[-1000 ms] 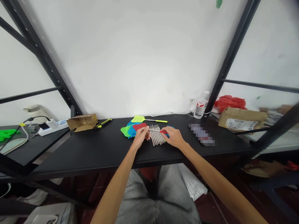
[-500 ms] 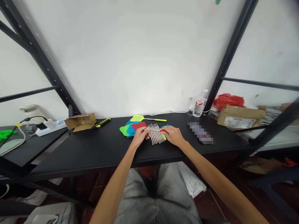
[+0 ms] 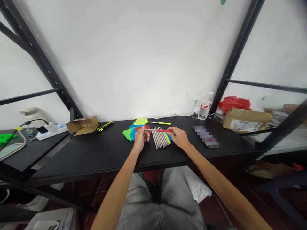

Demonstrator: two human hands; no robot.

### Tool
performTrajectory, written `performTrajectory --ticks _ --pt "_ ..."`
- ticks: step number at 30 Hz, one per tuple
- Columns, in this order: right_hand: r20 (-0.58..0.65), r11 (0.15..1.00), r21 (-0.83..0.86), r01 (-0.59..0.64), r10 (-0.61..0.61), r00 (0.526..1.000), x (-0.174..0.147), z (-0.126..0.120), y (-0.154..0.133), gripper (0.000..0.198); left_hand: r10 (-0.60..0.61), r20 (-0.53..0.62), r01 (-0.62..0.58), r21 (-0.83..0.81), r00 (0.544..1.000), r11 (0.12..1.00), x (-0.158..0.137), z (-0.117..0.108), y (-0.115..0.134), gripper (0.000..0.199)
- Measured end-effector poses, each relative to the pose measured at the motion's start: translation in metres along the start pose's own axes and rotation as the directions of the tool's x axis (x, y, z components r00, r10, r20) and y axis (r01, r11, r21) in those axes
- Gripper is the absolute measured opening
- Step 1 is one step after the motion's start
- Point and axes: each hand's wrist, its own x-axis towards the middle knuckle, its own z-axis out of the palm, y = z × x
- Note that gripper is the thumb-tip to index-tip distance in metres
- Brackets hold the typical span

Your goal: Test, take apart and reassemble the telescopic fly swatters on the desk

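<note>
A thin metal rod (image 3: 152,129) with a red handle (image 3: 164,130) is held level between my two hands. My left hand (image 3: 141,140) pinches the rod near its left end. The fingers of my right hand (image 3: 178,137) grip the right end of the red handle. Below it, several silver metal rods (image 3: 160,139) lie side by side on the black table, their right side close to a yellow handle (image 3: 167,138) and blue pieces. Partly behind my left hand is a pile of fly swatter heads, with a green one (image 3: 127,134) and a red one (image 3: 146,127) showing.
Behind the pile lies a yellow fly swatter (image 3: 141,121). An opened cardboard box (image 3: 82,125) and a black-and-yellow item (image 3: 105,126) are to the left. To the right are a blurred dark object (image 3: 206,136), a water bottle (image 3: 205,107) and a taped parcel (image 3: 247,119).
Both hands have risen slightly off the row of rods with the held rod. The left moved a little left, and the right hand's grip slid outward, uncovering more of the red handle.
</note>
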Motion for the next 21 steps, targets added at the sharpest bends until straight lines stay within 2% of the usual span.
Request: performTrajectory --ticks 6,15,21 --pt "0.069 0.998 -0.047 0.042 -0.038 0.997 -0.001 0.002 0.0 0.028 -0.031 0.19 -0.01 0.212 0.981 0.977 -0.005 0.001 -0.001 0.053" --pt "0.117 0.997 -0.051 0.052 -0.045 0.992 -0.005 0.004 0.009 0.034 -0.064 0.283 0.002 0.214 0.957 0.977 -0.009 0.001 0.005 0.054" --pt "0.115 0.998 -0.047 0.042 -0.036 0.993 -0.004 0.003 0.006 0.035 -0.064 0.306 -0.008 0.227 0.95 0.974 -0.008 0.001 0.004 0.053"
